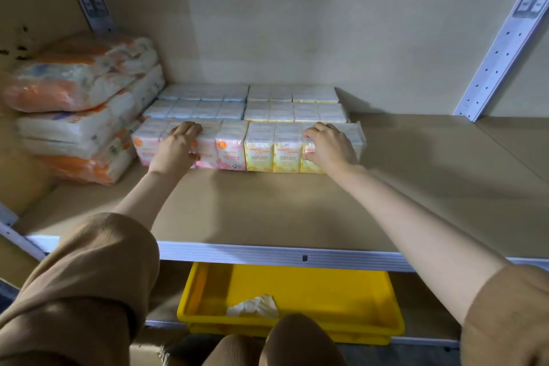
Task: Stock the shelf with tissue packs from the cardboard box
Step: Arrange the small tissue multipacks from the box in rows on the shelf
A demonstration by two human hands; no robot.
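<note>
2 hands grip the front row on the shelf (267, 211): left hand (178, 144) clasps the pink tissue pack (228, 145), right hand (331, 147) the yellow tissue pack (273, 148).

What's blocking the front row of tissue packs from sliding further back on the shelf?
The pink pack under the left hand and the yellow pack under the right hand already sit against the middle row, with a back row behind it.
</note>
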